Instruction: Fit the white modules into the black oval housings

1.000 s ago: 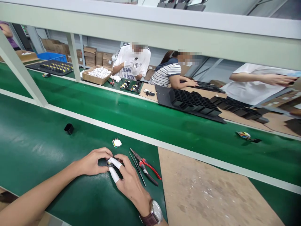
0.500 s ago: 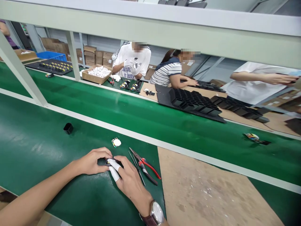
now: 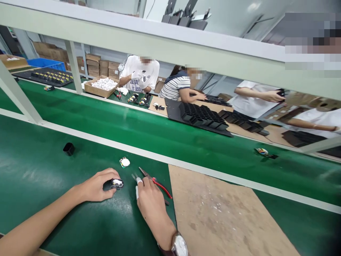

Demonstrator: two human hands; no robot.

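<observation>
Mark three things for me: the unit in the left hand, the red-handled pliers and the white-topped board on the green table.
Held unit (image 3: 117,183): head view, on its white part.
Red-handled pliers (image 3: 160,184): head view, on the red handle.
White-topped board (image 3: 125,162): head view, on its white top.

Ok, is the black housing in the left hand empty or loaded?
Loaded: white and dark components show inside the open mouth of the black housing.
</observation>
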